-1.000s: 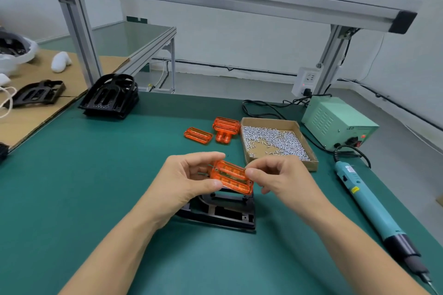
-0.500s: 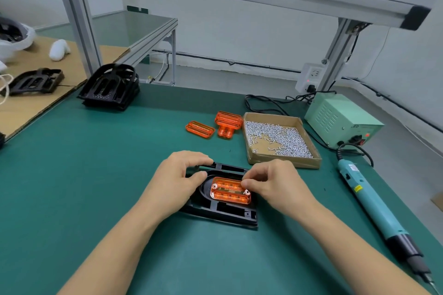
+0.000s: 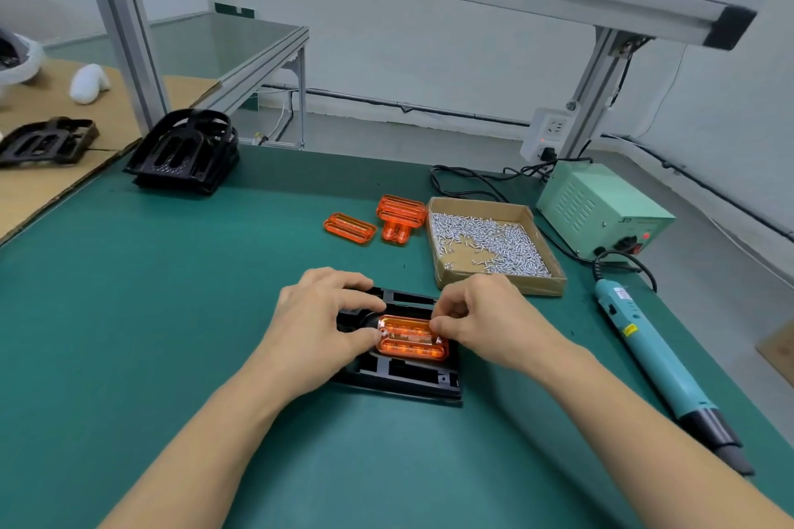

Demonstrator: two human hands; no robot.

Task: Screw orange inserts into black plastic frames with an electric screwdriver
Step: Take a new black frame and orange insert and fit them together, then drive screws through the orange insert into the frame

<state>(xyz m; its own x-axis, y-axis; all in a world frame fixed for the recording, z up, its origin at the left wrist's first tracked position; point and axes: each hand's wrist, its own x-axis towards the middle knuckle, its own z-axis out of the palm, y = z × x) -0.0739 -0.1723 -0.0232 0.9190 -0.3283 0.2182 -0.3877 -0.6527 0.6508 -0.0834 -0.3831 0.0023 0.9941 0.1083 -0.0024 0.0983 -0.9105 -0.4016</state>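
Observation:
A black plastic frame (image 3: 406, 380) lies flat on the green mat in front of me. An orange insert (image 3: 411, 341) sits in its recess. My left hand (image 3: 320, 324) lies over the frame's left part, its thumb tip against the insert's left end. My right hand (image 3: 481, 320) has its fingers curled, with the thumb and fingertips pinching the insert's right end. The teal electric screwdriver (image 3: 657, 365) lies untouched on the mat to the right. Spare orange inserts (image 3: 389, 219) lie farther back, beside a cardboard box of screws (image 3: 494, 243).
A stack of black frames (image 3: 182, 152) stands at the back left near an aluminium post. A green power supply (image 3: 601, 213) with cables sits at the back right. A cardboard-covered bench (image 3: 38, 185) with another black frame adjoins on the left.
Both hands brought the orange insert down from above the frame into its recess. It now lies seated there, with the fingers still at its two ends.

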